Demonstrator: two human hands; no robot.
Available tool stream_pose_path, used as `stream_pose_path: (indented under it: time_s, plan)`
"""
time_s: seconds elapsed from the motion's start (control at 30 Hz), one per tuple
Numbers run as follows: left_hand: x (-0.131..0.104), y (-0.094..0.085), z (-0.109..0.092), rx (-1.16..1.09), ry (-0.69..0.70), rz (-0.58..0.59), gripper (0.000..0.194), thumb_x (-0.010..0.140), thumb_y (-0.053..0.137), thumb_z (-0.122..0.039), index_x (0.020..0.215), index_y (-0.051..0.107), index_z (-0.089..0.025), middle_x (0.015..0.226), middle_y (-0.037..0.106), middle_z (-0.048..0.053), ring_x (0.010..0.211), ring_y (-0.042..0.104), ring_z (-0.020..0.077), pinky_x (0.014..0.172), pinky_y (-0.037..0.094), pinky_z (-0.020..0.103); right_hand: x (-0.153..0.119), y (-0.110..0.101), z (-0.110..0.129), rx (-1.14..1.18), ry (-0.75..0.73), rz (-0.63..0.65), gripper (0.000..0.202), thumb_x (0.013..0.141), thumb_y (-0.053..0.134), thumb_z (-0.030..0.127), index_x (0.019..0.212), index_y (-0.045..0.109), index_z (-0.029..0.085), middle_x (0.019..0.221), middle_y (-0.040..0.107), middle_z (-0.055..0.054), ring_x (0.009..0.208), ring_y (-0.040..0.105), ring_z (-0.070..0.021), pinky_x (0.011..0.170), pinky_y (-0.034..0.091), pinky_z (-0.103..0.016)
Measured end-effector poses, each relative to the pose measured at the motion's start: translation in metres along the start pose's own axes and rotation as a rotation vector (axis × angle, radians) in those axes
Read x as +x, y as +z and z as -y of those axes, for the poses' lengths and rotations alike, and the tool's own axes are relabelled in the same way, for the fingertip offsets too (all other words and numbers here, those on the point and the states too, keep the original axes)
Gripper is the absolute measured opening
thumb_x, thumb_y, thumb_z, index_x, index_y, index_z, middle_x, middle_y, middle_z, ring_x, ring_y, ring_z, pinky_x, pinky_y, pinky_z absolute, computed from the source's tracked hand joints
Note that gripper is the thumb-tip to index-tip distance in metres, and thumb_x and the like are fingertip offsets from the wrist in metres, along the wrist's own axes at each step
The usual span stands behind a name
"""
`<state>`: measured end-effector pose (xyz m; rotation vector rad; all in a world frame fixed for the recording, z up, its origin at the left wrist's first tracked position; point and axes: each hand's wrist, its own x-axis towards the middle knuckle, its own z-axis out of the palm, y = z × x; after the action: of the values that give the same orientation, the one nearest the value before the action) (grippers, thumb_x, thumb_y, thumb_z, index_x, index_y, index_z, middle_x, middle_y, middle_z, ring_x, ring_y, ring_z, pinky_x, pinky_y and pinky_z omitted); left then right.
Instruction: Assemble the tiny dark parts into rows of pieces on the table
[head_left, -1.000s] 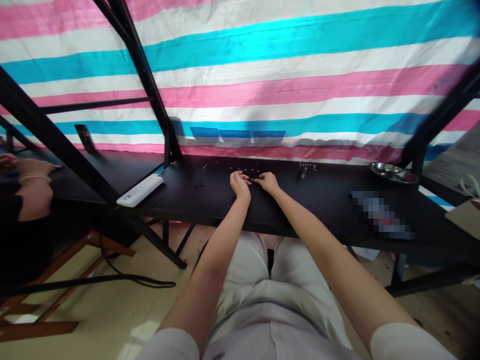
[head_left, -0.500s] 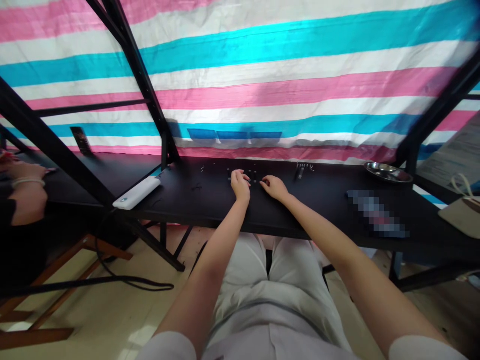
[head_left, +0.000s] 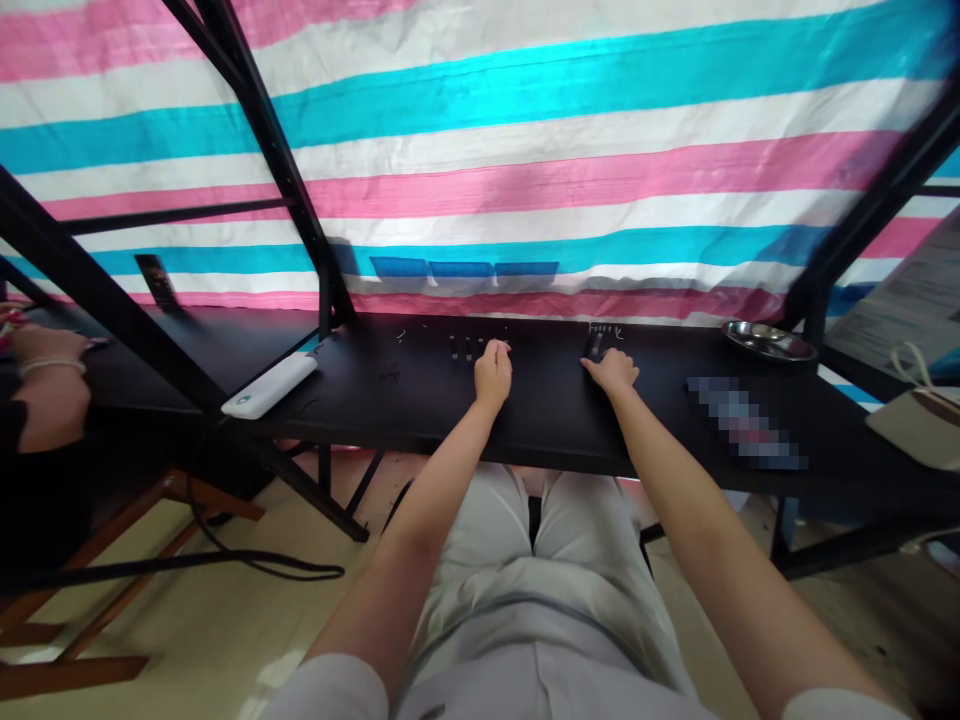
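Observation:
Several small dark pieces (head_left: 469, 348) stand in a short row on the black table. My left hand (head_left: 493, 374) is at the right end of that row, its fingers closed; whatever they hold is too small or hidden to make out. To the right, my right hand (head_left: 613, 371) rests low over the table, thumb stretched out to the left and fingers apart. Just beyond it lie small dark strips (head_left: 596, 343) beside a row of tiny pale bits (head_left: 604, 328).
A white power bank-like box (head_left: 271, 386) lies at the left, a round metal dish (head_left: 769, 341) at the right. Nearer is a pixelated flat item (head_left: 744, 422). Black frame posts (head_left: 281, 160) rise by the table. Another person's arm (head_left: 51, 365) is at far left.
My right hand has moved right, from near the row of dark pieces to the dark strips. My left hand has shifted slightly right, uncovering more of the row, and its fingers have closed.

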<state>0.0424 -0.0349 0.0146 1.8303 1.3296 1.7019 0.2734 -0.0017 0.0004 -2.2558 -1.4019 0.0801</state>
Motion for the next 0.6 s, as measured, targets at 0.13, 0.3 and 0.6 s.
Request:
stream_pose_path:
  time_s: [0.13,0.3,0.6]
  plan:
    - [0.0,0.002,0.004,0.03,0.024,0.047,0.029,0.094,0.03,-0.032,0.084,0.055,-0.021,0.055,0.051,-0.002,0.055,0.052,0.0123,0.062,0.04,0.023,0.011,0.008,0.007,0.013,0.002,-0.009,0.048,0.075,0.061,0.049,0.105,0.061,0.011,0.112,0.059,-0.018,0.107,0.052,-0.0311,0.089,0.038,-0.045]
    - [-0.002,0.003,0.005,0.05,0.043,0.091,0.029,0.094,0.031,-0.032,0.085,0.055,-0.021,0.054,0.051,-0.002,0.052,0.051,0.0116,0.058,0.038,0.023,0.018,0.013,0.018,0.004,0.016,-0.011,0.045,0.079,0.059,0.046,0.107,0.061,0.01,0.112,0.061,-0.018,0.108,0.053,-0.0303,0.088,0.038,-0.043]
    - [-0.003,0.003,0.003,0.092,0.051,0.136,0.029,0.094,0.031,-0.031,0.086,0.057,-0.021,0.054,0.05,-0.002,0.052,0.051,0.012,0.057,0.038,0.022,0.004,0.01,0.027,-0.027,-0.109,0.036,0.027,0.088,0.048,0.028,0.107,0.061,0.013,0.107,0.064,-0.017,0.101,0.059,-0.0269,0.08,0.042,-0.036]
